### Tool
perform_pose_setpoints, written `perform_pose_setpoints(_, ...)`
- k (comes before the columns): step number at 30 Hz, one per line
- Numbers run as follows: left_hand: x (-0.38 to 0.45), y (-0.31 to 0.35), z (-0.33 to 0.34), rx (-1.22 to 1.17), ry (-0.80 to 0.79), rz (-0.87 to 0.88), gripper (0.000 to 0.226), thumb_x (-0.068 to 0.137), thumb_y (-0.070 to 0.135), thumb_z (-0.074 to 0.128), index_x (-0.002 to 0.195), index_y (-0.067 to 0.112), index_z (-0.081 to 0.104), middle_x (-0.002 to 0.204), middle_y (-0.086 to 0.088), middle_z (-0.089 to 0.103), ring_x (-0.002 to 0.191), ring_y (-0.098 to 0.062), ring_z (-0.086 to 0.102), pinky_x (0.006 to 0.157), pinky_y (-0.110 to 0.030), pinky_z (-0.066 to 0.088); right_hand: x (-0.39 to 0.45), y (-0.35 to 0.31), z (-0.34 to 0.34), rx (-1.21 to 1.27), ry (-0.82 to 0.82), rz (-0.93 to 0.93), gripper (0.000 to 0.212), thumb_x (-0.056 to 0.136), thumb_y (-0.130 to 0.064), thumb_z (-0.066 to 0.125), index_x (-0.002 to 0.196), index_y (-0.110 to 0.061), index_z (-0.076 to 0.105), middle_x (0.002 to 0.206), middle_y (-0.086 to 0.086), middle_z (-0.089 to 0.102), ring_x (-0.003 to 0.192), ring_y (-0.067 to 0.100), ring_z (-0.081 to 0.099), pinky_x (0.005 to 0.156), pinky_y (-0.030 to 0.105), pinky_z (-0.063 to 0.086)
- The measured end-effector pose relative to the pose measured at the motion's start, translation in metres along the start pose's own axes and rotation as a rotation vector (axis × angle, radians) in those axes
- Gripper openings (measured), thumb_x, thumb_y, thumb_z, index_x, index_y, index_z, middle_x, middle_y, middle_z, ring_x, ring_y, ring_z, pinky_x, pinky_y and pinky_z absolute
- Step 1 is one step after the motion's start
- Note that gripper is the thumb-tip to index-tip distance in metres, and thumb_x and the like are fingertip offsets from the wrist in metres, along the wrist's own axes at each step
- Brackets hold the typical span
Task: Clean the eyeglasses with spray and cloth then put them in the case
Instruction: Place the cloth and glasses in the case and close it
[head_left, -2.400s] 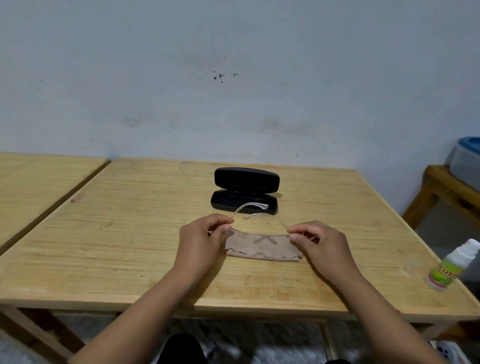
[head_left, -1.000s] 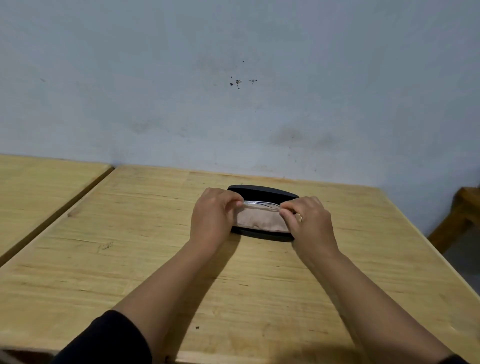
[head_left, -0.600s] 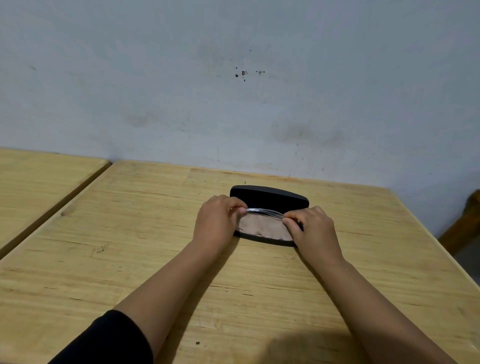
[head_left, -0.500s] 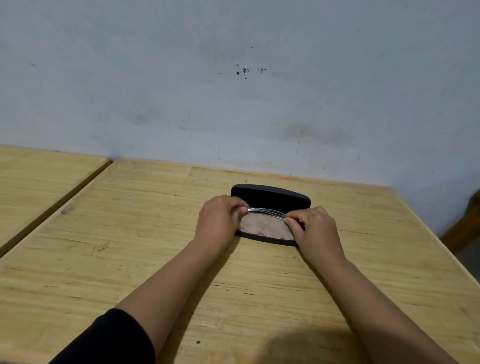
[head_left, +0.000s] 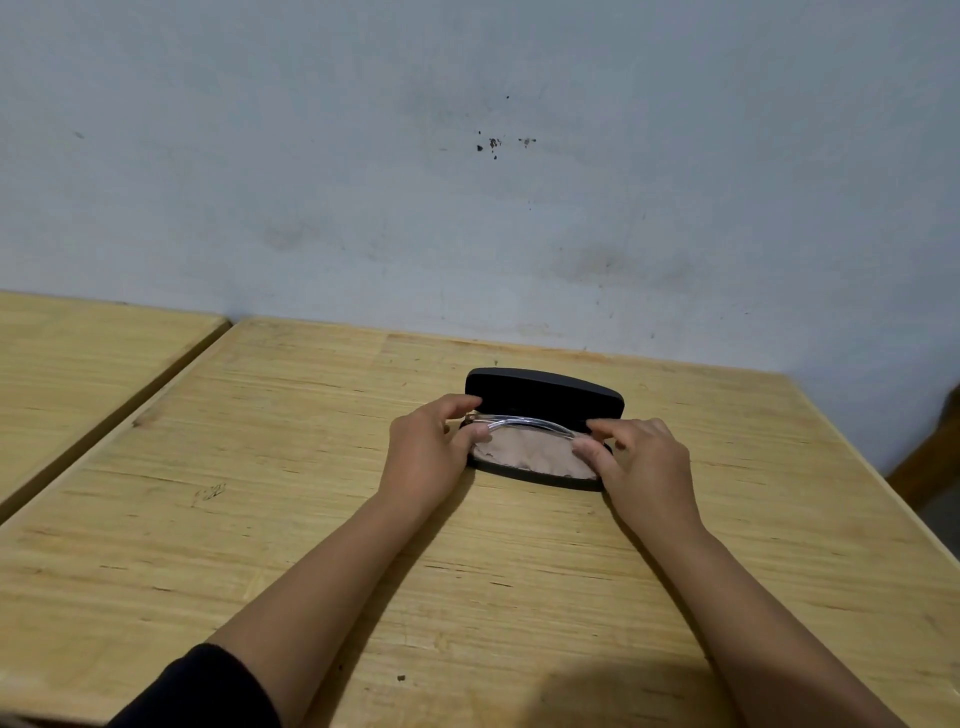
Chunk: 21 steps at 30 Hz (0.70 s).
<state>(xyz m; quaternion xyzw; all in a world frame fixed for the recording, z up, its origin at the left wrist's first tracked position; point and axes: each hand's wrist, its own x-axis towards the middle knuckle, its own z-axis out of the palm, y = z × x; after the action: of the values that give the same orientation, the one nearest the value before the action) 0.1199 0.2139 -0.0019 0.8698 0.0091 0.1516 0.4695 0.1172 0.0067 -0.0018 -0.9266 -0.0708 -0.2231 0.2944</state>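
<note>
— From the head view, where do we see the glasses (head_left: 524, 422)?
— In the open black case (head_left: 545, 397) on the table (head_left: 260, 467), lying over the cloth (head_left: 530, 457).
— Our hands?
— Left hand (head_left: 428, 452) pinches their left end; right hand (head_left: 641, 462) pinches the right end, fingers curled.

Black case (head_left: 545, 396), beige cloth (head_left: 530, 457), pale wood-grain table (head_left: 260, 519), black sleeve (head_left: 208, 691)

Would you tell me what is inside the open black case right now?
The case holds the beige cloth, with the clear eyeglasses along its far edge. The left hand and right hand cover both ends; the cloth hides the case's floor.
</note>
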Motion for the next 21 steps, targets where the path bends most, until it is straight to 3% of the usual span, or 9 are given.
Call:
perform_pose_setpoints(5, -0.007, -0.002, -0.002, 0.087, 0.026, 0.011, 0.027, 0.082, 0.03, 0.068, 0.108, 0.025, 0.068, 0.105, 0.002, 0.072, 0.079, -0.002, 0.053, 0.065, 0.0, 0.035, -0.008, 0.005, -0.004, 0.047, 0.038, 0.076, 0.025, 0.083, -0.026, 0.067, 0.102, -0.011, 0.072, 0.102, 0.008, 0.072, 0.099, 0.023, 0.057, 0.077, 0.02, 0.031)
perform_pose_setpoints(9, -0.008, 0.0, -0.002, 0.118, 0.005, 0.019, 0.027, 0.083, 0.03, 0.066, 0.109, 0.024, 0.068, 0.107, 0.0, 0.071, 0.087, -0.006, 0.058, 0.079, -0.009, 0.037, -0.007, 0.006, -0.002, 0.043, 0.013, 0.137, 0.024, 0.084, -0.025, 0.066, 0.103, -0.012, 0.072, 0.103, 0.008, 0.072, 0.102, 0.024, 0.057, 0.081, 0.024, 0.034)
perform_pose_setpoints(13, -0.008, 0.0, -0.005, 0.093, -0.013, 0.009, 0.031, 0.082, 0.032, 0.066, 0.112, 0.024, 0.067, 0.095, -0.001, 0.072, 0.073, -0.007, 0.056, 0.065, 0.001, 0.038, -0.007, 0.005, -0.005, 0.101, 0.014, 0.179, 0.02, 0.083, -0.024, 0.067, 0.099, -0.014, 0.074, 0.101, 0.006, 0.072, 0.094, 0.021, 0.059, 0.078, 0.025, 0.038)
perform_pose_setpoints(17, -0.009, -0.007, -0.016, 0.021, -0.103, -0.046, 0.058, 0.073, 0.038, 0.074, 0.126, 0.021, 0.056, 0.117, 0.0, 0.067, 0.099, -0.005, 0.06, 0.088, -0.015, 0.041, -0.004, 0.009, -0.012, 0.285, 0.108, 0.351, 0.02, 0.085, -0.027, 0.065, 0.102, -0.02, 0.072, 0.098, -0.003, 0.071, 0.076, 0.003, 0.057, 0.063, 0.013, 0.037)
perform_pose_setpoints(19, -0.012, -0.008, -0.019, 0.041, -0.177, -0.043, 0.068, 0.067, 0.038, 0.078, 0.128, 0.02, 0.054, 0.118, 0.001, 0.067, 0.1, -0.003, 0.059, 0.089, -0.014, 0.041, 0.0, 0.012, -0.016, 0.361, 0.097, 0.375, 0.026, 0.086, -0.026, 0.064, 0.111, -0.02, 0.069, 0.099, -0.01, 0.066, 0.077, -0.006, 0.054, 0.064, 0.005, 0.035)
perform_pose_setpoints(21, -0.012, -0.009, -0.019, 0.046, -0.175, -0.04, 0.065, 0.067, 0.033, 0.08, 0.126, 0.019, 0.056, 0.112, 0.001, 0.069, 0.092, 0.0, 0.059, 0.083, -0.006, 0.04, 0.006, 0.012, -0.017, 0.452, 0.048, 0.374, 0.027, 0.087, -0.027, 0.062, 0.113, -0.023, 0.067, 0.101, -0.015, 0.062, 0.087, -0.002, 0.056, 0.071, 0.004, 0.038)
